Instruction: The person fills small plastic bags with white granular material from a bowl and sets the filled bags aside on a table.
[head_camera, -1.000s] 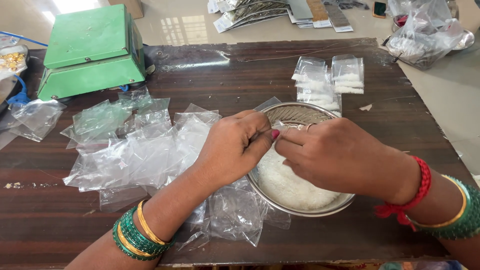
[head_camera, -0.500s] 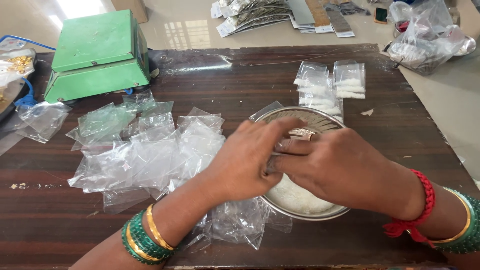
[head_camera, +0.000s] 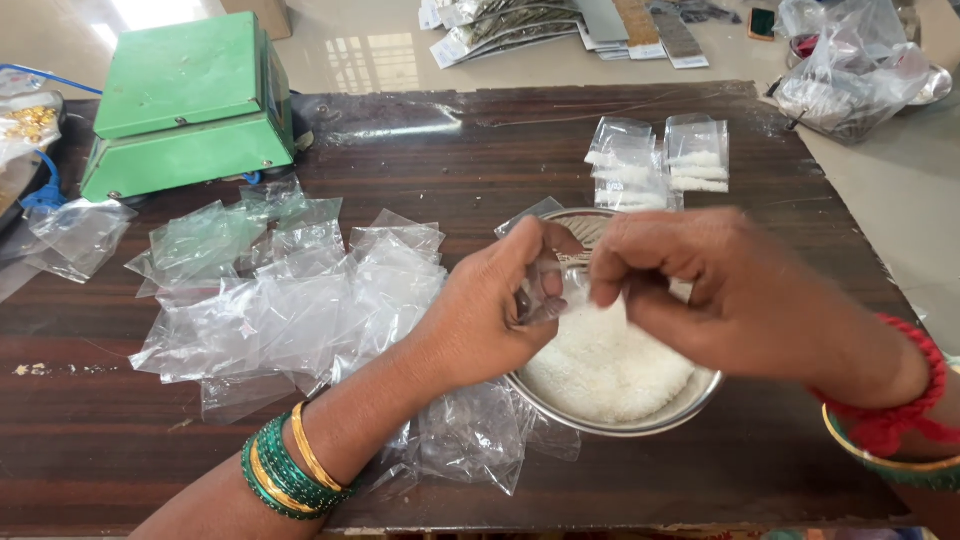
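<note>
I have my left hand (head_camera: 495, 315) and right hand (head_camera: 690, 285) both pinched shut on a small clear pouch (head_camera: 552, 292), holding it just above the white grains (head_camera: 605, 360) in the steel bowl (head_camera: 640, 425), so spills land inside.

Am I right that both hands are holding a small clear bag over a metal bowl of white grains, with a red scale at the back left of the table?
Not quite: the scale is green, not red, as the head view shows. The rest holds: the left hand and right hand hold a small clear bag over the metal bowl of white grains, on the table.
</note>
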